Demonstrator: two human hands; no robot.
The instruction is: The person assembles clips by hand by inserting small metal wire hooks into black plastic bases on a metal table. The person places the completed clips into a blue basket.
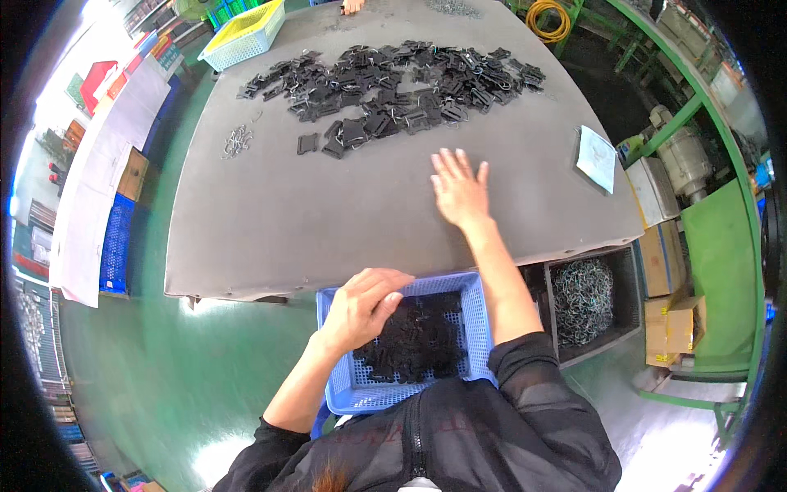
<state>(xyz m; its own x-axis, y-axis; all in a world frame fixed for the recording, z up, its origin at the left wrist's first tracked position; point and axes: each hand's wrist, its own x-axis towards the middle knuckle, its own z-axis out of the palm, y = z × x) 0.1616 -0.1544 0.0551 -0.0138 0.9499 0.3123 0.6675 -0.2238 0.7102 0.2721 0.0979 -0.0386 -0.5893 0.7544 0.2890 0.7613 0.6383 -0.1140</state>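
Observation:
My right hand point(459, 190) lies palm down on the grey tabletop point(361, 209), fingers spread, holding nothing. Just beyond it is a wide, loose pile of flat black plastic buckles point(377, 123), some with shiny metal wire pieces among them. A blue plastic basket point(365, 399) sits against the table's near edge, close to my body, with many small black pieces point(414, 340) in it. Over its far left corner is my left hand point(361, 307), fingers loosely bent and thumb apart. I see nothing in that hand; its palm is hidden.
Metal wire pieces point(238, 142) lie at the table's left. A pale blue packet point(596, 160) is near the right edge. A light blue basket with a yellow one point(242, 41) stands far left. Below right is a dark crate of metal pieces point(584, 302). Another person's hand point(352, 6) shows far off.

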